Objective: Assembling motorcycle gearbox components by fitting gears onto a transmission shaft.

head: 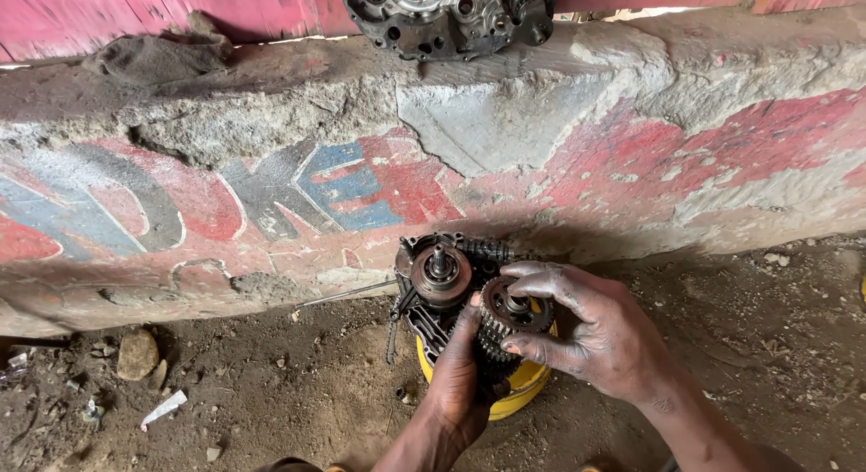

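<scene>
Right hand (600, 332), greasy, fingers curled around a gear cluster (512, 314), gripping it at the engine case (442, 278). Left hand (458, 377) comes up from below, fingers pressed to the cluster's underside; whether it clasps cannot be told. Case sits on a yellow tub (523, 382) on dirt ground, beside a painted concrete wall (361, 165); second case (446, 17) on the wall top

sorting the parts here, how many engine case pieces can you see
2. One engine case half sits on top of the painted concrete wall. The other engine case rests on a yellow container, under both hands. Others may be out of view.
</scene>
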